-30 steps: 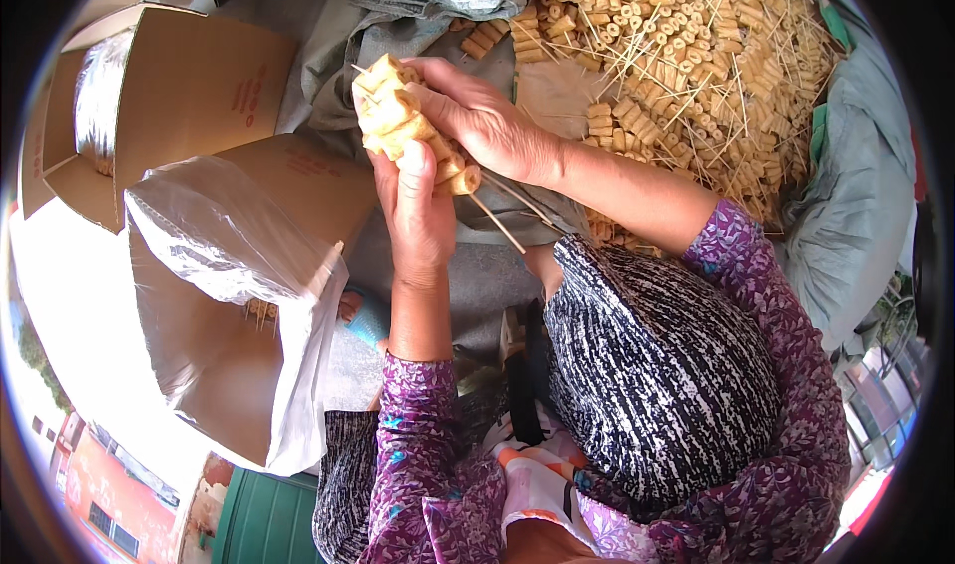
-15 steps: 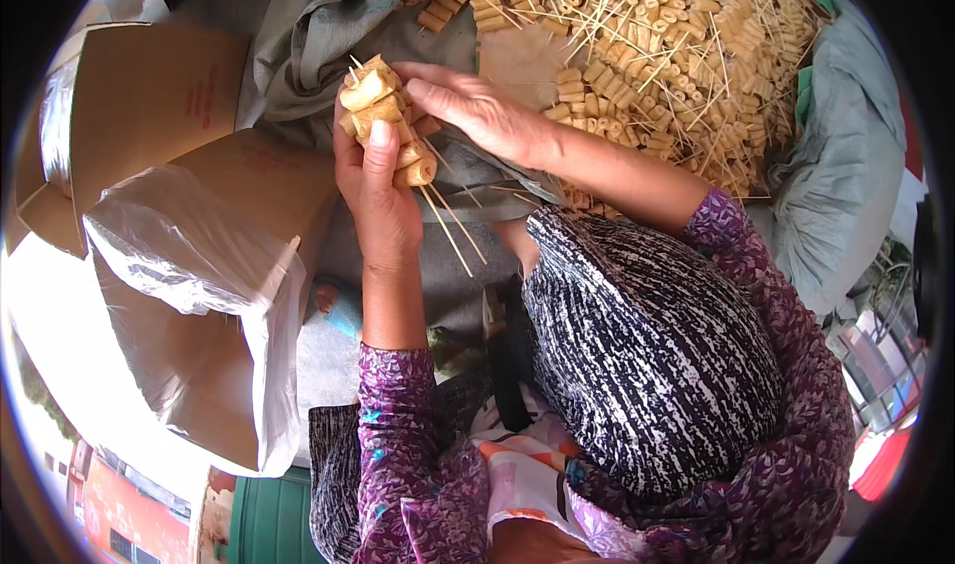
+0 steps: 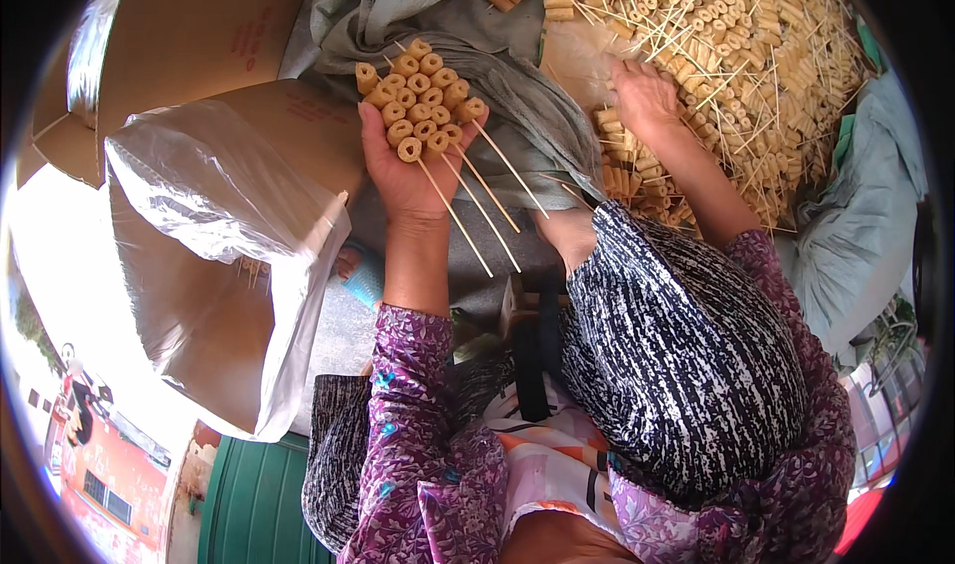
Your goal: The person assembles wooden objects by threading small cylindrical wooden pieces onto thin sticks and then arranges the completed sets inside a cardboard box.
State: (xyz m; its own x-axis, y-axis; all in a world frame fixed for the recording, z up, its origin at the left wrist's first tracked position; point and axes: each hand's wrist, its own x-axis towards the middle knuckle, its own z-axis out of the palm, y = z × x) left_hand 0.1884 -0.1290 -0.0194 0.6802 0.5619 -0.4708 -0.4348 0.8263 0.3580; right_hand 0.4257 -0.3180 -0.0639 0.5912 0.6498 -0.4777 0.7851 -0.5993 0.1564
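My left hand (image 3: 410, 188) is closed around a bundle of skewers (image 3: 422, 106) threaded with short, hollow, golden-tan rolls. The rolls' ringed ends face up, and several thin bare sticks stick out toward my lap. At the upper right, my right hand (image 3: 645, 94) reaches over the near left side of a large heap of similar skewers (image 3: 736, 77). Its fingers are stretched out and apart, with nothing visible in them. They lie beside a light brown sheet (image 3: 575, 52) at the heap's border.
On the left stands an opened cardboard box (image 3: 199, 42) with a clear plastic liner (image 3: 199, 181). Grey cloth (image 3: 438, 17) lies bunched beyond my left hand. A grey-green sack edge (image 3: 865, 206) borders the heap on the right. My knee (image 3: 686, 335) rises in front of the heap.
My right hand has left the bundle and moved right to the heap. The bundle in my left hand has turned, so the rolls' open ends now show. The view has shifted slightly.
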